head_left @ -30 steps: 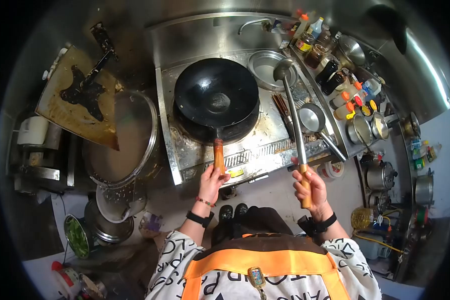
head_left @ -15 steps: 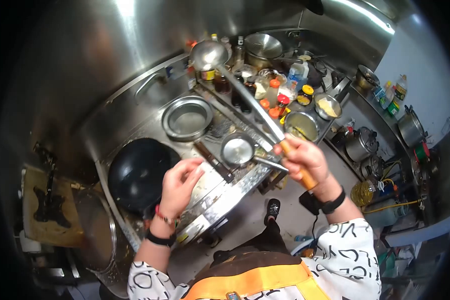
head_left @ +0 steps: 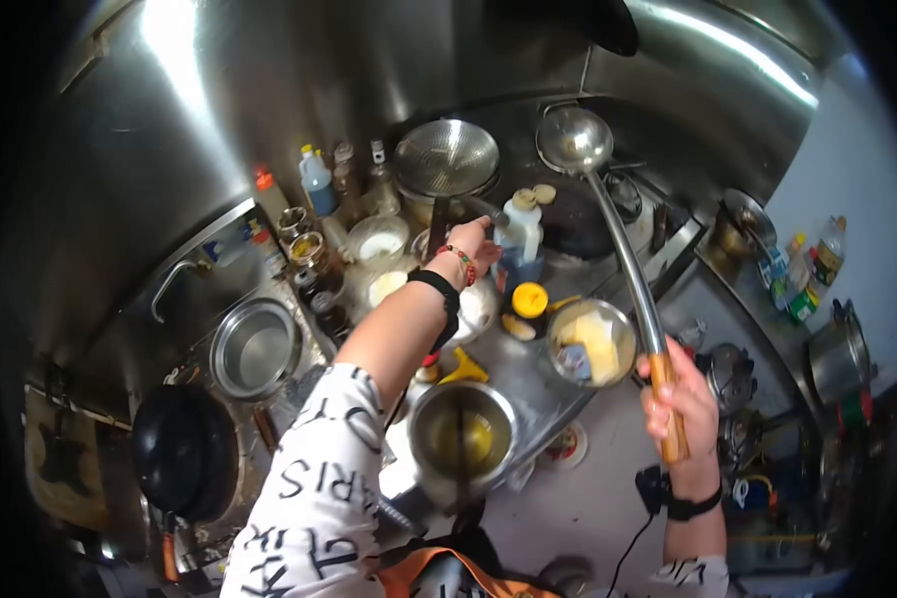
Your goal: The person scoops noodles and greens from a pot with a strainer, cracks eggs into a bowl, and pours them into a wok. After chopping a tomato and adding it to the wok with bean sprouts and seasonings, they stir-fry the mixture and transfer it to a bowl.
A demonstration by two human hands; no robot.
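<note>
My right hand (head_left: 681, 404) is wrapped round the wooden handle of a long steel ladle (head_left: 623, 239), its bowl raised toward the back wall. Stretched out across the seasonings, my left hand (head_left: 473, 247) has its fingers partly apart, and I see nothing held in it. Its fingertips are close to a dark handle (head_left: 480, 209) beside the perforated steel colander (head_left: 447, 159); whether they touch cannot be made out. Just right of that hand stands a translucent bottle (head_left: 521, 234) with a white top. My left forearm hides part of the counter.
A black wok (head_left: 184, 453) and a steel pan (head_left: 256, 347) sit at left. Near the front edge are a pot of yellowish liquid (head_left: 463, 439), a bowl of pale yellow contents (head_left: 593, 344) and a yellow-lidded jar (head_left: 529, 299). Bottles (head_left: 317, 181) line the back.
My left hand has moved from beside the wok, forward and right over the seasonings. The view has turned right. My right hand still holds the ladle, now farther right and more upright.
</note>
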